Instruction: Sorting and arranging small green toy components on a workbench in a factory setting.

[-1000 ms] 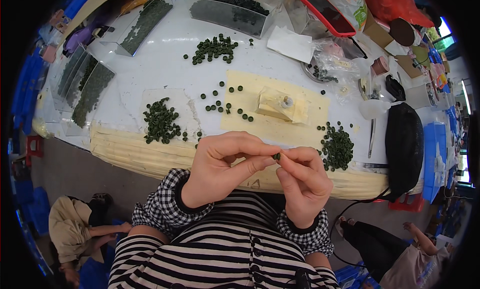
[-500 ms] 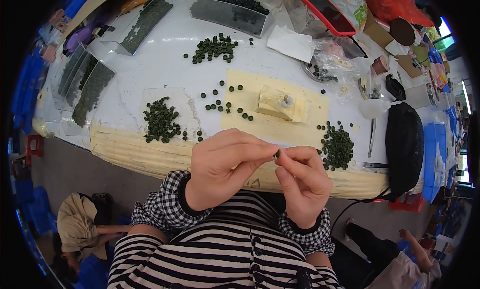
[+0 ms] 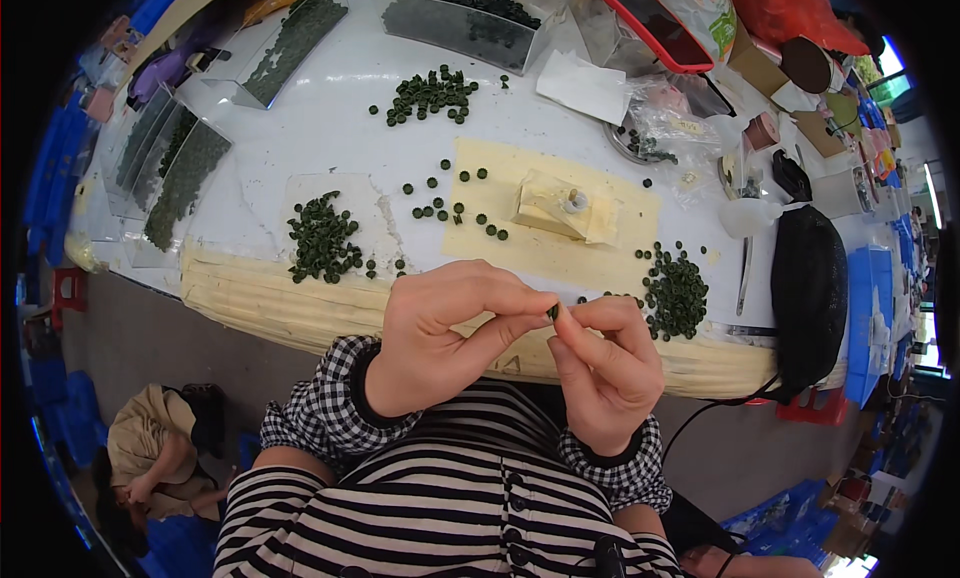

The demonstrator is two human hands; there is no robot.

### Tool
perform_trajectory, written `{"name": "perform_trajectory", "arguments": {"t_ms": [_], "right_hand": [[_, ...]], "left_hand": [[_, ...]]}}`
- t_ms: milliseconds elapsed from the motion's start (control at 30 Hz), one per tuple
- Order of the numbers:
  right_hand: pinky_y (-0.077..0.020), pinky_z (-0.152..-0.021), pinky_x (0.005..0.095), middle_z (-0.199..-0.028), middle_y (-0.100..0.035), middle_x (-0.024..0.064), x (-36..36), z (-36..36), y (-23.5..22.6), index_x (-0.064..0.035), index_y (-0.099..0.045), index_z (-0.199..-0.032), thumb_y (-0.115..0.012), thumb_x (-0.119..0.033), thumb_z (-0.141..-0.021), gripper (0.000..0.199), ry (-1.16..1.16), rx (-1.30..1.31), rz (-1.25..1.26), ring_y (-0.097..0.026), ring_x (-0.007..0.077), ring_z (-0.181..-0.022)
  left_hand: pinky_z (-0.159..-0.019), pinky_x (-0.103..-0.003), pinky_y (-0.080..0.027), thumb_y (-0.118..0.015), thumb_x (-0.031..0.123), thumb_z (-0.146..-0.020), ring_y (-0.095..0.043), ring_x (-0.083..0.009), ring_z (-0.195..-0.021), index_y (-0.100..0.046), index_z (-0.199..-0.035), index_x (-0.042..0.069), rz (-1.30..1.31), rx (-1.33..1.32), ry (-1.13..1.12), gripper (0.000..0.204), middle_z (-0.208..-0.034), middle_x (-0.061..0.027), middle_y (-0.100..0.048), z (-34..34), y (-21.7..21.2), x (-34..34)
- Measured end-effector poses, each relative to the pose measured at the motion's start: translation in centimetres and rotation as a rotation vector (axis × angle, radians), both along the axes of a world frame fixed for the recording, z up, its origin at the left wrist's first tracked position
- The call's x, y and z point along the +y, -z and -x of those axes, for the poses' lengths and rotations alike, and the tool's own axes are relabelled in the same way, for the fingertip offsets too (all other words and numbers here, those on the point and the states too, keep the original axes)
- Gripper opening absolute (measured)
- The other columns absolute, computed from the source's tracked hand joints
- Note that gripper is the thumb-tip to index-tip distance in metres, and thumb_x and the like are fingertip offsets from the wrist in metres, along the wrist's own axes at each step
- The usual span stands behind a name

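Hands (image 3: 520, 343) lower, green ring (image 3: 552, 311) between fingertips.

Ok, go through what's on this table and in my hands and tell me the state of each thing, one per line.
Left hand: raised over the table edge, fingertips pinching a small green disc.
Right hand: raised, fingertips meeting the left hand's at the disc.
Small green disc: pinched between both hands.
Left pile of discs: heaped loosely.
Right pile of discs: heaped loosely.
Yellow block: resting on the yellow sheet.
Clear tray: filled with dark discs.
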State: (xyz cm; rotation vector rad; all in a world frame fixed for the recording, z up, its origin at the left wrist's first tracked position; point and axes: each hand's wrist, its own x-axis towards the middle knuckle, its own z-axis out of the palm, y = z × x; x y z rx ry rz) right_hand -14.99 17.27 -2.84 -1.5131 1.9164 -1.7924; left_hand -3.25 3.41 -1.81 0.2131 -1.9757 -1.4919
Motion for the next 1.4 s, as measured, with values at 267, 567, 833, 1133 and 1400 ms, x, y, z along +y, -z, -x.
{"name": "perform_trajectory", "arguments": {"t_ms": [267, 567, 833, 1133, 1400], "right_hand": [[-0.0453, -0.068, 0.0293, -0.088, -0.064, 0.0072, -0.13, -0.06, 0.11, -0.0043, -0.074, -0.105, -0.074, 0.008, -0.072, 0.036, 0.028, 0.035, 0.026, -0.057, 0.0206, -0.077], [-0.0459, -0.068, 0.0299, -0.087, -0.065, 0.0067, -0.21, -0.01, -0.02, -0.004, -0.074, -0.104, -0.075, 0.007, -0.072, 0.034, 0.021, 0.069, 0.036, -0.058, 0.0205, -0.077], [-0.0453, -0.067, 0.0297, -0.088, -0.065, 0.006, -0.17, -0.01, -0.08, -0.004, -0.074, -0.105, -0.074, 0.007, -0.072, 0.034, 0.01, 0.09, 0.03, -0.058, 0.0197, -0.076], [-0.0471, -0.067, 0.0302, -0.089, -0.065, 0.0058, -0.2, 0.37, -0.29, -0.0033, -0.074, -0.104, -0.075, 0.007, -0.07, 0.036, -0.03, 0.149, 0.019, -0.059, 0.0204, -0.076], [-0.0467, -0.066, 0.0296, -0.088, -0.065, 0.0061, -0.18, 0.32, -0.23, -0.0031, -0.073, -0.105, -0.074, 0.008, -0.071, 0.036, -0.039, 0.125, 0.018, -0.059, 0.02, -0.075]], "left_hand": [[-0.07, -0.025, -0.052, -0.07, -0.004, -0.083, -0.067, -0.0154, -0.078, -0.071, -0.101, -0.001, -0.185, -0.013, 0.036, 0.019, -0.086, -0.0116, -0.071, -0.1, 0.48, 0.02], [-0.071, -0.024, -0.053, -0.071, -0.002, -0.084, -0.068, -0.014, -0.078, -0.072, -0.099, -0.001, -0.254, 0.007, 0.024, 0.016, -0.086, -0.0109, -0.071, -0.04, 0.67, 0.17], [-0.07, -0.024, -0.052, -0.071, -0.002, -0.083, -0.068, -0.0137, -0.078, -0.072, -0.098, -0.001, -0.24, 0.0, 0.031, 0.015, -0.085, -0.0107, -0.071, -0.17, 0.76, 0.06], [-0.07, -0.024, -0.052, -0.071, -0.005, -0.082, -0.067, -0.0145, -0.077, -0.072, -0.096, -0.002, -0.27, -0.023, 0.039, 0.014, -0.085, -0.0114, -0.071, -0.36, 0.82, 0.08], [-0.07, -0.025, -0.051, -0.07, -0.009, -0.081, -0.067, -0.0162, -0.079, -0.071, -0.096, -0.003, -0.206, -0.013, 0.029, 0.017, -0.087, -0.0119, -0.071, -0.32, 0.82, 0.08]]}}
